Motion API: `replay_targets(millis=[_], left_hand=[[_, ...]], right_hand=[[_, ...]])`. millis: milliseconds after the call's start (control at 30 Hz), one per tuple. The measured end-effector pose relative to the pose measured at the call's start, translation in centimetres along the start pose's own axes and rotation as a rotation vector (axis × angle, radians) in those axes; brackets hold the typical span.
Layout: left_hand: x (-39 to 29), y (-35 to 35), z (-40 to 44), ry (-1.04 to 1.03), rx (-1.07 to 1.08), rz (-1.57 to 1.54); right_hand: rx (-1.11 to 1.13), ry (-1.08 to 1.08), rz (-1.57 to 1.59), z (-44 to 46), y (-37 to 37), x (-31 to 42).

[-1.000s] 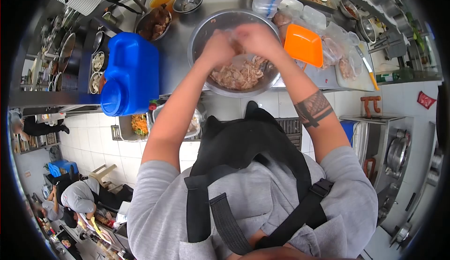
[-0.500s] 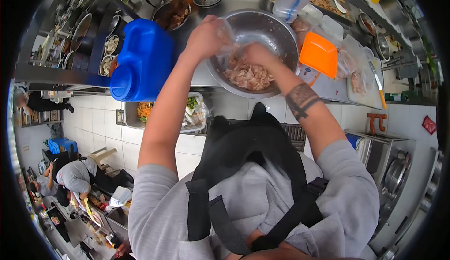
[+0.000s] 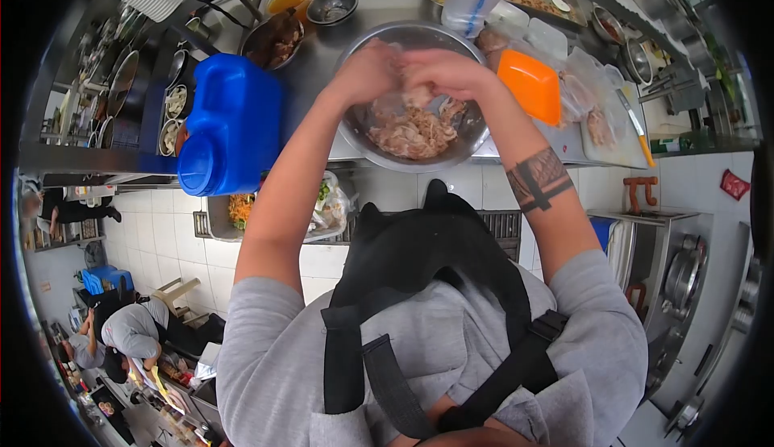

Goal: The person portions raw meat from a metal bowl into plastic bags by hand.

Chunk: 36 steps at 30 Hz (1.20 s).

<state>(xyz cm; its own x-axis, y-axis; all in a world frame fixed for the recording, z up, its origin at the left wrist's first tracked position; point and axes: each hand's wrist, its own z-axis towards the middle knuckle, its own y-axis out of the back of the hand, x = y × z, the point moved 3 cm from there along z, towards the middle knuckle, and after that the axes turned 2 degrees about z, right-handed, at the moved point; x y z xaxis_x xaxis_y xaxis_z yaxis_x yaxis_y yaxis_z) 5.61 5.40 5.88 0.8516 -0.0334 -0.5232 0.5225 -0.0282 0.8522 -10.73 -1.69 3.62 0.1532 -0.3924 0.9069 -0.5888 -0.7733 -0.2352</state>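
A large steel bowl [image 3: 472, 128] stands at the counter's front edge, holding a heap of pale pink sliced raw meat [image 3: 411, 134]. Over its left side, my left hand [image 3: 369, 72] is closed on what looks like a thin clear plastic bag [image 3: 390, 103], blurred and mostly hidden by the fingers. My right hand [image 3: 442, 74] reaches in from the right, touching or close to my left hand. Its fingers curl down around a clump of the meat, just above the heap. Motion smears the fingertips of both hands.
A blue jug [image 3: 242, 116] stands left of my left forearm. To the bowl's right are an orange tray [image 3: 528, 88], bagged meat [image 3: 598, 124] and a knife [image 3: 635, 124]. A small steel bowl [image 3: 332, 8] sits behind. Several people are at the lower left.
My right hand has risen from the meat heap to beside my left hand, with meat under its fingers. My left hand has lowered over the bowl. The whole view has shifted slightly.
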Motion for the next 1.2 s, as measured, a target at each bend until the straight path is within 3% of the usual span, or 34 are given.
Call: replay_targets(millis=[67,133,233,300,467,567,667,733,800,833,900,933,1033,1133,1200], left_hand=[[-1.3,0.1,0.1,0.03,0.136,-0.009],[-0.6,-1.4,-0.1,0.062,0.075,-0.071],[-0.1,-2.6,-0.1,0.092,0.036,-0.128],[-0.4,-3.0,0.0,0.078,0.062,-0.119],[-0.5,-3.0,-0.4,0.098,0.001,-0.083],[0.5,-2.6,-0.7,0.138,-0.054,-0.244],[2.2,-3.1,-0.4,0.174,-0.099,-0.281],[2.1,-2.4,-0.4,0.202,-0.079,-0.258],[2.5,-2.0,-0.4,0.228,-0.059,-0.233],[2.9,-1.7,-0.4,0.215,-0.109,-0.281],[3.7,-1.4,-0.4,0.189,-0.15,-0.32],[3.9,-1.0,-0.2,0.142,-0.17,-0.25],[3.7,0.4,0.2,0.087,-0.176,-0.206],[3.2,0.1,0.1,0.072,-0.144,-0.219],[3.0,-0.2,0.1,0.021,-0.188,-0.069]], right_hand=[[0.147,-0.077,-0.042,1.9,0.5,-1.3],[0.091,-0.059,-0.07,1.9,0.5,-0.7],[-0.082,0.021,-0.353,2.2,0.4,-0.8],[-0.405,0.237,-1.178,2.9,-0.1,-1.5],[-0.488,0.298,-1.143,4.1,1.7,-4.5],[-0.403,0.144,-0.122,1.9,2.3,-3.7],[-0.348,0.251,0.12,0.6,3.6,-2.6],[-0.42,0.309,0.092,-1.2,2.5,-0.5],[-0.676,0.517,-0.419,-2.4,2.9,0.6],[-0.679,0.517,-0.415,-2.2,3.2,-0.2],[-0.408,0.186,-1.26,-0.6,2.9,-3.6],[-0.42,0.191,-1.255,-0.4,2.9,-4.0],[-0.496,0.471,-0.551,1.2,1.8,-5.0],[-0.398,0.402,-0.668,3.0,-0.9,-4.5],[-0.41,0.353,-0.806,3.6,-0.8,-3.5]])
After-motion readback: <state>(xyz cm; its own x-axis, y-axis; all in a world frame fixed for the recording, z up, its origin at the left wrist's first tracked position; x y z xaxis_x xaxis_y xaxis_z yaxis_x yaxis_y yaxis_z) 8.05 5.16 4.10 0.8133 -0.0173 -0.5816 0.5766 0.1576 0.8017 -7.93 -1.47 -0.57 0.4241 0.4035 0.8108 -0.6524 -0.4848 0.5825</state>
